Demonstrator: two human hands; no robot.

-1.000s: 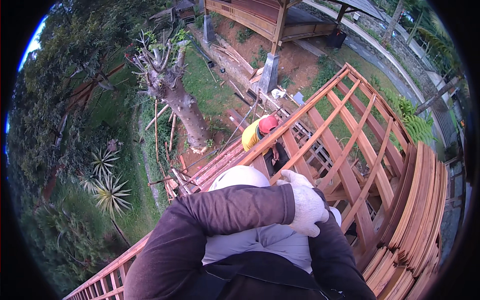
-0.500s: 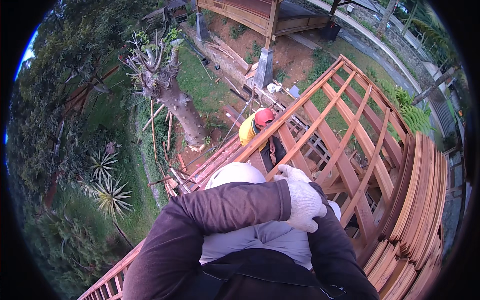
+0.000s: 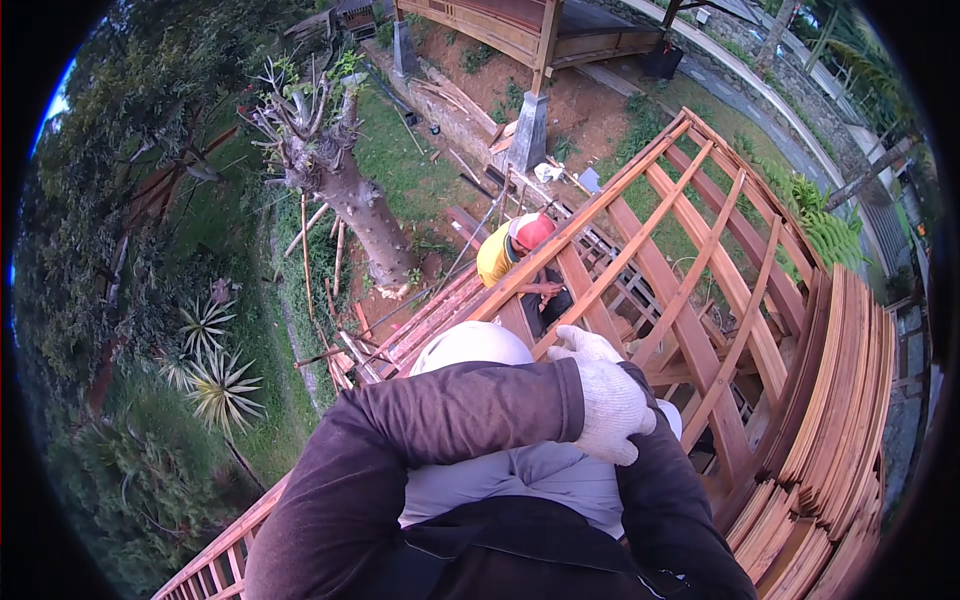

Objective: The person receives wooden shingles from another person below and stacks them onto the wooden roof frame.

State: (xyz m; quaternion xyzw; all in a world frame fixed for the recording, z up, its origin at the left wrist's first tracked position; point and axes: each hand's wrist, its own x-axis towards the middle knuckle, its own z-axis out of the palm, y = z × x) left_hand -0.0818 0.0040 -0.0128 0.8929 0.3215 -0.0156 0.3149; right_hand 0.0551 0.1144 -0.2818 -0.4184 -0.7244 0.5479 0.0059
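My left hand (image 3: pixel 605 405), in a pale knitted glove, lies across my dark-sleeved right arm (image 3: pixel 675 500), its fingers curled round it. Pale gloved fingers of what looks like my right hand (image 3: pixel 582 342) show just above, largely hidden behind the left. My arms cross over my light grey trousered legs (image 3: pixel 510 475). Beyond them is a wooden roof frame (image 3: pixel 680 240) of crossed rafters and battens. A co-worker (image 3: pixel 500 255) in a yellow shirt and red-and-white cap sits bent among the timbers below, with bare hands (image 3: pixel 548 288) held close together.
Stacked thin boards (image 3: pixel 835 400) stand along the right. A slatted edge (image 3: pixel 230 550) runs at lower left. Below are a pruned tree (image 3: pixel 370 225), poles, loose timber, grass and trees. A wooden pavilion (image 3: pixel 480 30) and stone path lie at the back.
The view has shifted slightly, so the roof frame sits higher and further left. The co-worker's hands show more clearly. My crossed arms have hardly moved.
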